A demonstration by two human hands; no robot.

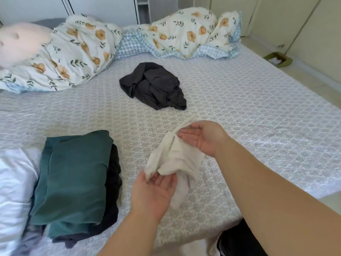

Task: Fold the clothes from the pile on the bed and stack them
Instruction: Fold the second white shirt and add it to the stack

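So the person's got a small cream-white garment [175,157] held up just above the bed [258,108], near the front middle. Can't really tell what it is, it's bunched up and partly blurred, maybe a light top or underwear. The right hand [201,137] is pinching its far upper edge between thumb and fingers, palm turned up. The left hand [155,191] is lower and nearer, palm up too, fingers loosely curled on the bottom corner. Looks more like a light pinch than a proper grip.

My take on doing this step well: it's still a crumple, so find two matching corners or the waistband or hem first and pull the hands apart sideways till the cloth hangs flat. Thin fabric like this will twist and fold on itself, so give it a shake, then lay it on the bare patterned sheet right below and smooth it before folding. Folding it mid-air would probably come out lumpy.

The stack is near left: a folded dark green garment [73,178] on top of something black [114,182], with white fabric [14,182] beside it. Fold the cream piece small enough to sit on the green one without sliding off.

One crumpled dark grey garment [153,85] still waits further back in the middle, in front of the floral duvet [83,48].
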